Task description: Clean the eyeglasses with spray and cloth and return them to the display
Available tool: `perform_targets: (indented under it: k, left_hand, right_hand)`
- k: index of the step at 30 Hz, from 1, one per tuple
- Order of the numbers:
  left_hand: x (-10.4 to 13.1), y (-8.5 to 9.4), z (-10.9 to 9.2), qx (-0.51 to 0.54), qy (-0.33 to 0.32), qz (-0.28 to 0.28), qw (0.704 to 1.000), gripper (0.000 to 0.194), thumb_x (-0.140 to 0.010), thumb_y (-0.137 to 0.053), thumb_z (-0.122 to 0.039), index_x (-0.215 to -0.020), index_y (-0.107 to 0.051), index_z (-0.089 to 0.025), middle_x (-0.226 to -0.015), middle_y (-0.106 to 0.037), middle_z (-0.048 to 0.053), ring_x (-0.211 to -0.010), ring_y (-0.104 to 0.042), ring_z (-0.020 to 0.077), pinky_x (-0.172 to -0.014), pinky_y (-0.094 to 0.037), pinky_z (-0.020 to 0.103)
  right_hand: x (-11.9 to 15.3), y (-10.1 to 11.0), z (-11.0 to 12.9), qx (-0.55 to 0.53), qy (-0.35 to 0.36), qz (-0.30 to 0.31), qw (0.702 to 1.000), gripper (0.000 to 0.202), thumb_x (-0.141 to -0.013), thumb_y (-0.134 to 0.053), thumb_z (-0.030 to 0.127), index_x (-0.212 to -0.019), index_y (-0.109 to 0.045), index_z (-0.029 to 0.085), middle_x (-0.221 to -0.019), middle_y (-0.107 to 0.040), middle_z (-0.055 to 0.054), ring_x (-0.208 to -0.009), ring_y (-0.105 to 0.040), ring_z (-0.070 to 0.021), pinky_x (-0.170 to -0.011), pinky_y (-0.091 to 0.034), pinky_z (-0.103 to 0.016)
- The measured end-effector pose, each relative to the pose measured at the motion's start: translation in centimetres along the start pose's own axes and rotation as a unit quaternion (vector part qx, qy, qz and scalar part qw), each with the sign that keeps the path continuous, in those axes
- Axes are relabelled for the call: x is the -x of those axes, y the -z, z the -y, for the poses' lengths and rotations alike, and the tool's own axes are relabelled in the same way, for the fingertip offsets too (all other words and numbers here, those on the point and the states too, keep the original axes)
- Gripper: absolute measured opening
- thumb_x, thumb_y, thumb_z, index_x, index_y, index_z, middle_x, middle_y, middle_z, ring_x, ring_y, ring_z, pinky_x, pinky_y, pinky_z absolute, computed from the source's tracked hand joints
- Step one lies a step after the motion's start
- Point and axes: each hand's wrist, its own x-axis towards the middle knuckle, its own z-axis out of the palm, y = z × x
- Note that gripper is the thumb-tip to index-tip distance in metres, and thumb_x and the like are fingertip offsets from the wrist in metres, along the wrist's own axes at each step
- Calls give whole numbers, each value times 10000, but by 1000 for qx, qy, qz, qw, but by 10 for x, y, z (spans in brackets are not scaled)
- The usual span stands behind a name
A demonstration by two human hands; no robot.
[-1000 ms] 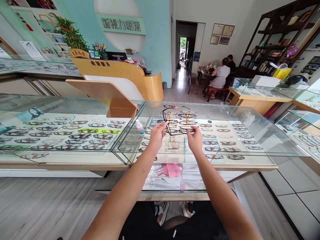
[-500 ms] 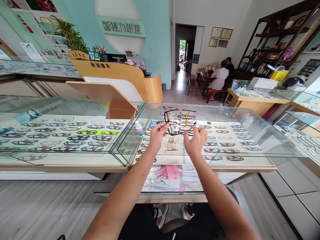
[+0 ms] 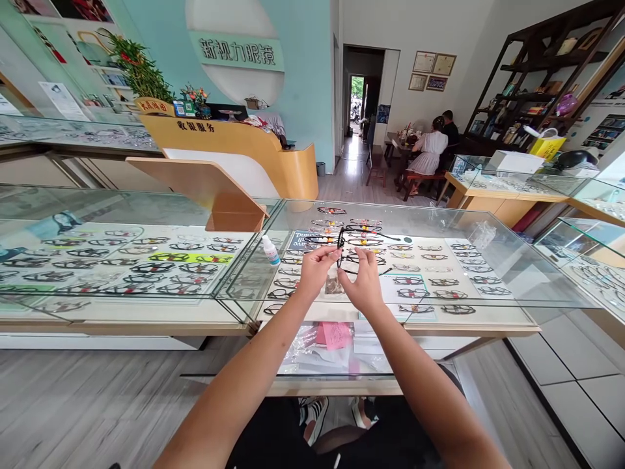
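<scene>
Black-framed eyeglasses (image 3: 340, 238) are held up over the glass display counter, turned nearly edge-on, with their temples reaching out to the right. My left hand (image 3: 315, 267) pinches the front of the frame between thumb and fingers. Close on the right is my right hand (image 3: 365, 281), its fingers apart and its thumb by the lower rim; whether the thumb touches the rim I cannot tell. Below the hands lies a small brownish packet (image 3: 334, 285), partly covered by them. A white dropper bottle with a blue label (image 3: 270, 251) stands left of my left hand.
Rows of eyeglasses (image 3: 452, 294) lie inside the glass counter (image 3: 488, 225). A brown board stand (image 3: 234, 212) rests on the left case. Pink paper (image 3: 336, 335) and plastic bags are on the shelf below. Two people (image 3: 432, 146) sit at a table in the back.
The eyeglasses have turned from facing me at a slant to nearly edge-on. My right hand has moved left, nearer my left hand, which has shifted slightly right.
</scene>
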Motion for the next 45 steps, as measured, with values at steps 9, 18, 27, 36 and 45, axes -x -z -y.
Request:
perform_targets:
  k: [9, 18, 27, 36, 45]
  left_hand:
    - [3, -3, -3, 26, 33, 47, 998, 435, -656, -985, -543, -870, -872, -182, -664, -569, 1, -614, -430, 119, -578, -345, 275]
    - [10, -1, -10, -88, -83, 61, 991, 407, -908, -793, -554, -1074, -867, -189, -684, -554, -4, -623, -403, 138, -589, -343, 291]
    - [-25, 68, -19, -320, -270, -327, 847, 253, -957, -675, -180, -1210, -667, -159, -1055, -606, 95, -1007, -575, 248, -998, -493, 410]
    - [-48, 96, 22, -300, -70, -334, 891, 599, -793, -744, -28, -1308, -481, -184, -1285, -645, 190, -1244, -629, 368, -1158, -460, 542]
    - [-50, 96, 18, -150, -22, -285, 947, 244, -902, -694, -285, -1062, -515, -240, -1065, -661, 97, -1005, -679, 283, -934, -569, 436]
  right_hand:
    - [-2, -2, -4, -28, 44, 8, 999, 419, -1052, -634, 386, -1424, -684, 198, -1436, -717, -188, -1381, -652, -340, -1193, -539, -549]
    - [-4, 3, -8, 7, 58, -1, 998, 393, -1124, -518, 387, -1398, -692, 167, -1389, -743, -205, -1272, -684, -356, -1115, -554, -550]
    - [-11, 15, -13, -58, 14, -40, 997, 390, -1120, -502, 470, -1369, -671, 221, -1304, -745, -161, -1131, -685, -321, -1037, -545, -531]
    - [-21, 35, -14, -211, -24, -34, 977, 319, -1090, -536, 473, -1289, -653, 252, -1318, -731, -120, -1012, -656, -238, -915, -536, -403]
    - [-16, 36, -7, -290, -11, 4, 957, 319, -1103, -517, 486, -1287, -649, 262, -1334, -712, -91, -993, -642, -223, -943, -509, -393]
